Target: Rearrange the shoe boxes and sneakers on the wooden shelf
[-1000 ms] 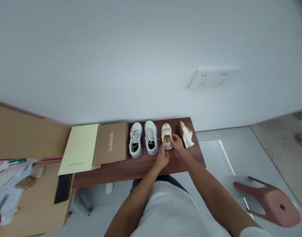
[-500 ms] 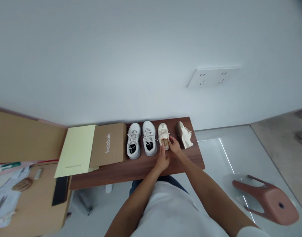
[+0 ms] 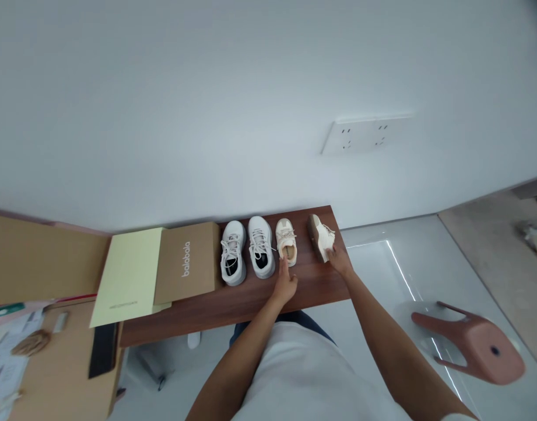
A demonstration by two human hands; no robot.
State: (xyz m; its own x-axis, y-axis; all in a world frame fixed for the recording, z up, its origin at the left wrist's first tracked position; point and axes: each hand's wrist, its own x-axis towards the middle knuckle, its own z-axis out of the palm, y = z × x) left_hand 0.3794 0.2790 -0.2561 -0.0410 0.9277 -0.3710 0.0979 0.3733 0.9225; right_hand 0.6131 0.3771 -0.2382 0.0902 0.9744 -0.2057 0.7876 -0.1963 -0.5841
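My left hand (image 3: pixel 285 286) rests at the heel of a small cream sneaker (image 3: pixel 286 235), its fingers stretched out and touching the back of the shoe. That sneaker stands upright, toe toward the wall. Farther right, a second small cream sneaker (image 3: pixel 322 237) is tipped on its side with its brown sole facing left. My right hand (image 3: pixel 339 260) has its fingers closed at the heel end of this tipped sneaker; the fingertips are partly hidden. To the left stand two larger white sneakers, one white sneaker (image 3: pixel 261 245) beside another white sneaker (image 3: pixel 233 251).
The shoes are on a narrow brown wooden board (image 3: pixel 251 301) against the wall. A brown shoebox (image 3: pixel 187 263) and a pale yellow box (image 3: pixel 128 275) lie at left. A cluttered desk (image 3: pixel 66 362) adjoins. A pink stool (image 3: pixel 483 351) is on the floor at right.
My right hand has left the upright small sneaker and moved right to the heel of the tipped one. My left hand stays at the upright sneaker's heel. The view has shifted slightly.
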